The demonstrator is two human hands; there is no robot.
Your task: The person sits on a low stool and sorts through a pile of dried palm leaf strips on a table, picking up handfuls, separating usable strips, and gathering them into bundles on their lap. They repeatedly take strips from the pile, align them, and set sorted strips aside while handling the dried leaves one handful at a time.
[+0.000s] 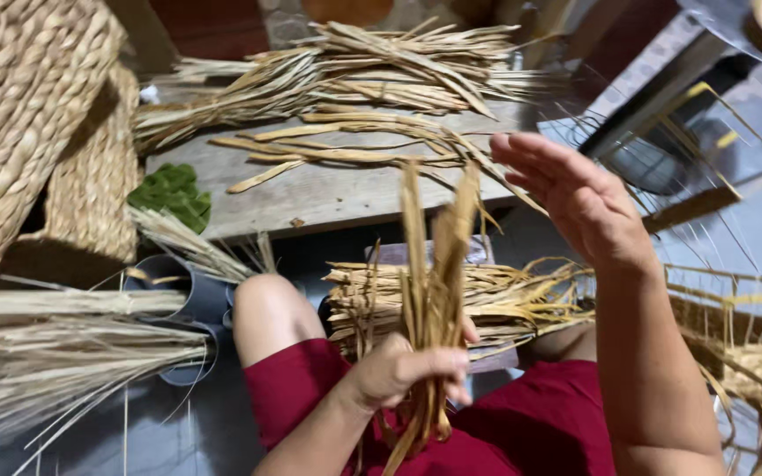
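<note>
Two hands working: left hand (403,370) gripping strips (432,291) tight at lower middle, near lap. Standing near-upright, long axis running near-to-far, tips fanning toward bench (328,189). Right hand (575,198) hovering open, fingers spread, holding nothing, just right of upper tips, nearer than any other to them. Lying crosswise behind: bundle (496,300).

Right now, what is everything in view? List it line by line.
held strips: one bunch, tan, upright in left hand
lap bundle: one, tan, across the knees
table strips: several piles, tan, on wooden table
baskets: two, woven tan, far left
leaves: small cluster, green, table's left edge
fibre sheaf: one, pale, lower left
left hand: closed on the strips
right hand: open, raised, holding nothing
</note>
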